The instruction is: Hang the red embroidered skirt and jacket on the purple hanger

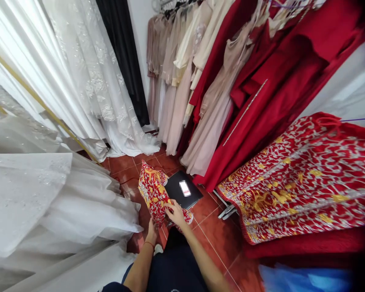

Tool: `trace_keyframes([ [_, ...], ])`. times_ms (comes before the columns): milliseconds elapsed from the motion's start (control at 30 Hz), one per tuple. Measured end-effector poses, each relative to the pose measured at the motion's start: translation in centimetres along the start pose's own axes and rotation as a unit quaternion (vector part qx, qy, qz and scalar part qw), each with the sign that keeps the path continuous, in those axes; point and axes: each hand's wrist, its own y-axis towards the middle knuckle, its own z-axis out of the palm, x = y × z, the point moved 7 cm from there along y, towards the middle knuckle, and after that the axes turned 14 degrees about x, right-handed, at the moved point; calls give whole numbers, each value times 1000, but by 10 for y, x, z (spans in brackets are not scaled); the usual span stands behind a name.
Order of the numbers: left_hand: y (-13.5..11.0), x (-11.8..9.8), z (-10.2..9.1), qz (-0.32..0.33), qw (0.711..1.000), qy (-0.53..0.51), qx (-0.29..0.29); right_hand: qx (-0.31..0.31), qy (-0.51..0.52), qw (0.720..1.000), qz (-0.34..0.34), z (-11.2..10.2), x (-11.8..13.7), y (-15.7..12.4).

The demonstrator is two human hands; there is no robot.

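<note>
Red embroidered garment (154, 190), gold and silver pattern, bunched above red tile floor (209, 227), straight ahead of the person's lap, right at both hands. Left hand (152, 233) at garment's lower left end, touching it; fingers partly hidden, can't tell how tightly they close. Right hand (175, 213) on garment's near right part, thumb and fingertips pinching cloth. Hands near each other, not touching, cloth between them; most of garment extends forward past the left hand. Red cord bracelet (149, 244) on left wrist. Flat black case (178, 182), blurred patch on top, just past right hand; garment runs along its left edge and shows again by its near corner. Can't tell what the case rests on. White gowns (88, 211) hang left, hems near the garment; pale pink dress (213, 121) and red dresses (255, 109) beyond, on the right. Larger red patterned skirt (292, 186) right of the hands, well apart; blue fabric (304, 279) below it.
</note>
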Motion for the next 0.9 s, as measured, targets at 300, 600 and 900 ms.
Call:
trace_keyframes([
  [300, -4, -101, 3, 69, 993, 67, 71, 13, -62, 996, 67, 12, 47, -15],
  [600, -95, -193, 132, 252, 855, 375, 255, -251, 211, 945, -2, -58, 104, -19],
  [900, -94, -229, 115, 317, 783, 507, 172, -396, 433, 808, 60, -138, 55, -36],
])
